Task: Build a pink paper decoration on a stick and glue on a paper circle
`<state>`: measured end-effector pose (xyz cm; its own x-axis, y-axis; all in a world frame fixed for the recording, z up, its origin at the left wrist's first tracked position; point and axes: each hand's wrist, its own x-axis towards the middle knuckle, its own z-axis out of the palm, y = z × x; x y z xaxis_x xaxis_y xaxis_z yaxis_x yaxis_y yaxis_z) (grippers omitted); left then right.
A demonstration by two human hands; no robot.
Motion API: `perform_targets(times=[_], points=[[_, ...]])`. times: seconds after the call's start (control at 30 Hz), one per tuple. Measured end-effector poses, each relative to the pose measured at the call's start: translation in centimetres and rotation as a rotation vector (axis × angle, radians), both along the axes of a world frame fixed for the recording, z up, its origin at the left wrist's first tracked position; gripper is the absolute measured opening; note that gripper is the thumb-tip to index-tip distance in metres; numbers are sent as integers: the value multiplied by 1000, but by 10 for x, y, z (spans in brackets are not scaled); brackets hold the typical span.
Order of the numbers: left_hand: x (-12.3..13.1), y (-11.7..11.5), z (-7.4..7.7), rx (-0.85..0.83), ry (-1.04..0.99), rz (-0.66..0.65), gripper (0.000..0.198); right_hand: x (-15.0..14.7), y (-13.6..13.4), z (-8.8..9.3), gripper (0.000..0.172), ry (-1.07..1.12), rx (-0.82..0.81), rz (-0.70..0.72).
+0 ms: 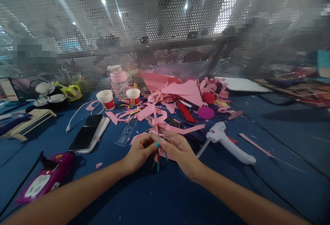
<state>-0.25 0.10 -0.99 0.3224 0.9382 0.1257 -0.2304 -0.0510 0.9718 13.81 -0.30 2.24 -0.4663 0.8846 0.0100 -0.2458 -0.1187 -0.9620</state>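
Hands met in the middle, low over the blue table [257,183]. Left hand [140,152] & right hand [178,148] both pinched the same pink paper strip [155,120], fingers closed tight on its low end. The strip stood nearly straight up, right in front of the person, btwn the 2 hands. Nails were painted teal.

Just behind the strip lay a big messy heap of pink paper scraps [177,92], w/ a red ball [208,97] & a round purple-pink pad [205,112] in it. A white glue gun [228,140] lay on its side just to the R of the right hand, not touching it. A clear ruler [127,134] lay flat near the left hand. Further L lay a black phone [87,134], screen dark. 2 paper cups [106,99] stood upright behind it, near each other, & a plastic bottle [118,78] stood just behind them. A pink power strip [43,182] lay at the near L side w/ a black cord plugged in. A metal screen [165,18] full of tiny holes stood at the back of the table.
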Motion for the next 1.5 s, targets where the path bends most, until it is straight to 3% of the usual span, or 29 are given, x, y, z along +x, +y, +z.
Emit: perform_targets(times=[0.37,0.6,0.77,0.93,1.03,1.13,1.3,1.5], points=[[-1,0,3,3,98,49,31,-2,0,-13,51,-178,168,-107],[1,-2,8,12,174,102,26,-4,7,-13,43,-54,71,-183],[1,0,5,4,212,100,23,-3,11,-6,24,-69,163,-218],[-2,-5,6,73,281,152,22,1,16,-5,11,-156,265,-388],[-5,-5,4,107,184,238,27,3,21,-8,17,-157,238,-424],[-8,2,-3,109,-6,336,39,3,24,-13,26,-172,208,-332],[-7,13,-11,-89,-223,214,41,-1,18,-23,29,-176,230,-197],[-4,13,0,-253,-289,294,37,-3,14,-31,23,-275,261,-186]])
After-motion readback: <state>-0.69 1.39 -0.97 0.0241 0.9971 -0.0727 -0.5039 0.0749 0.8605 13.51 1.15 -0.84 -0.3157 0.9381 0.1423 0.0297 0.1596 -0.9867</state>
